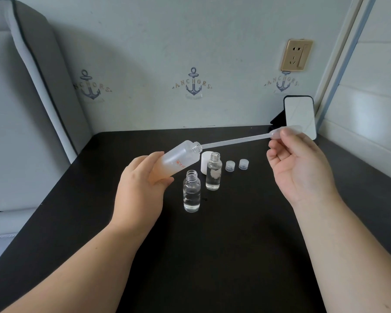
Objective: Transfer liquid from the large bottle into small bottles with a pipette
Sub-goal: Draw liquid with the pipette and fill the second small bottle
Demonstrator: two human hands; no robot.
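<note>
So right now my left hand (pixel 142 184) is wrapped round the bottom of the big bottle (pixel 178 160), holding it tilted over the table (pixel 224 256) with the open neck pointing right. My right hand (pixel 296 168) pinches the pipette (pixel 239 140) by its bulb, tip just inside the neck.

Handling guess: the pipette's thin soft plastic, weighs nothing, bendy along the stem, so grab it at the bulb only and squeeze gently. The big bottle's frosted plastic, light, probably a bit slick, so low on the body seems right.

Looks: cloudy white bottle, red print on the side. Two small bottles (pixel 192 192) stand open below, clear, both partly full.
</note>
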